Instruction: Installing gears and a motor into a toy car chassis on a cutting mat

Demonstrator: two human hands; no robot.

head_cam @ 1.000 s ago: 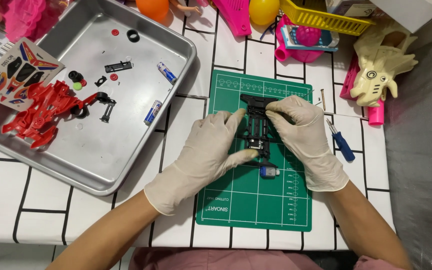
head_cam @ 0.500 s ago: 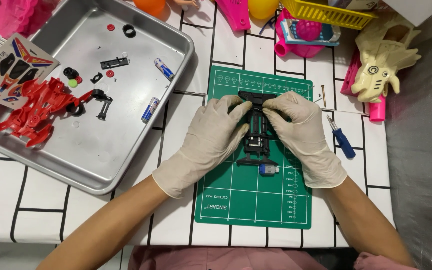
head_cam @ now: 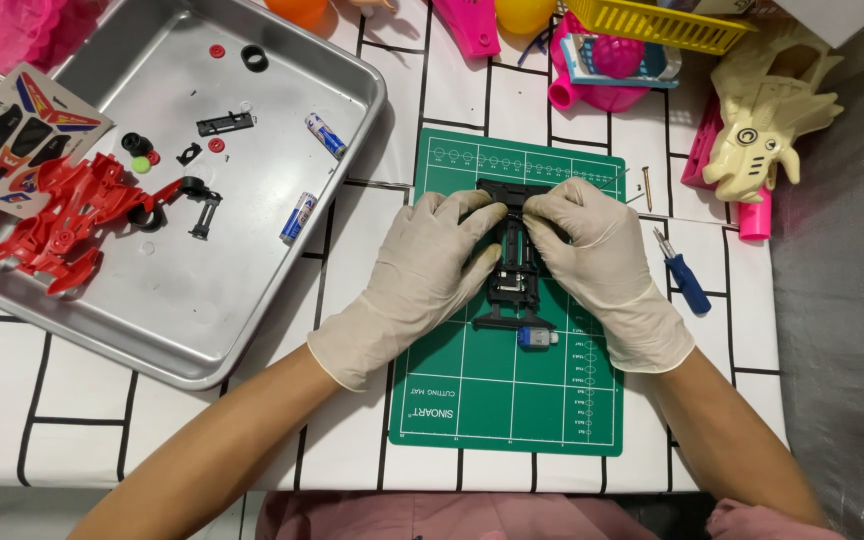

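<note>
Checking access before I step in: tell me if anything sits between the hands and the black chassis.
Nothing does. The left hand and right hand already touch the black chassis on the green mat; the screwdriver lies off to the right.

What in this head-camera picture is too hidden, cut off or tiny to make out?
- Top end of the black toy car chassis: covered by the fingertips of the left hand and right hand, so the part being worked is unseen.
- Small loose parts in the metal tray: too small to identify.
- Yellow basket and orange ball: cut off by the top edge.
- Sticker sheet: partly cut off at the left edge.
</note>
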